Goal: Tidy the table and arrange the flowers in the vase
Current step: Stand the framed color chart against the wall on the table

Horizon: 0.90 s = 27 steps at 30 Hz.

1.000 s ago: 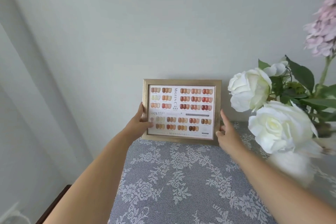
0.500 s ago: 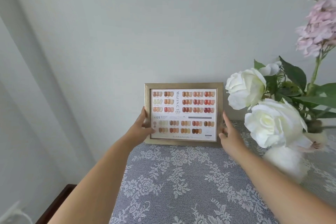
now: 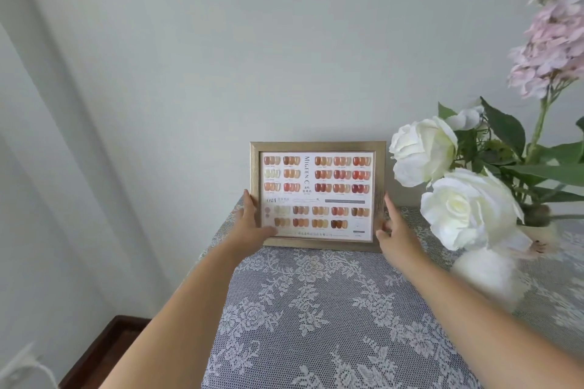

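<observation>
I am seeing the frame (image 3: 317,196) standing upright at the table's (image 3: 316,309) far edge, left hand (image 3: 252,226) gripping its left side, right hand (image 3: 392,232) pinching its right; flowers (image 3: 467,205) just right.

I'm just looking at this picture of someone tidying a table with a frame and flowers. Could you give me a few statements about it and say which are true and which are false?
1. The frame stands upright at the back of the table, by the wall. True.
2. Only the left hand is at the frame. False: the right hand is at its right edge too.
3. The frame shows a landscape photo. False: it holds a chart of nail colour swatches.
4. Two white roses sit to the right of the frame. True.
5. The table has a bare wooden top. False: a lace cloth covers it.
6. A pink flower rises above the roses. True.
</observation>
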Each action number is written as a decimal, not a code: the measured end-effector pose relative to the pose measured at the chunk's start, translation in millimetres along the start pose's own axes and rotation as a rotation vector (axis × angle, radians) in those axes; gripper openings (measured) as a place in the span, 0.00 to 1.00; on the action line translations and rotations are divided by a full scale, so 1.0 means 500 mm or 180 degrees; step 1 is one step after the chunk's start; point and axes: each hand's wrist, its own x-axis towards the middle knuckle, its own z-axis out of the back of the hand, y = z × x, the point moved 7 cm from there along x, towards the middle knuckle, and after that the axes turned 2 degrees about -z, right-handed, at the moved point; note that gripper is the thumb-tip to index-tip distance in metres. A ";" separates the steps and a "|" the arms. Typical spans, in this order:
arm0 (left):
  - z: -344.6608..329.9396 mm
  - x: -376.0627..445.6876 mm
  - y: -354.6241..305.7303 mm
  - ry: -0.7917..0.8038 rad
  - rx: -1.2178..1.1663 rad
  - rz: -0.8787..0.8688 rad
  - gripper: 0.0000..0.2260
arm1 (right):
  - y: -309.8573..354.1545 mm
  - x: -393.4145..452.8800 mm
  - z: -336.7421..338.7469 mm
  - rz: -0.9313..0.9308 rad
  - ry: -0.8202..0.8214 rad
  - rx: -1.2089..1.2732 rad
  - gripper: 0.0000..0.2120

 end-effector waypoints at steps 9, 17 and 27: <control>-0.037 -0.121 0.017 -0.0281 0.0594 -0.0238 0.51 | -0.029 -0.052 0.008 -0.0145 0.0216 0.0143 0.39; -0.113 -0.270 -0.023 0.0120 0.1164 -0.0619 0.44 | -0.002 -0.096 0.038 0.0162 0.0446 0.0107 0.32; -0.222 -0.507 -0.075 0.0858 0.1332 -0.1066 0.40 | 0.010 -0.317 0.139 0.0618 0.0877 -0.0432 0.14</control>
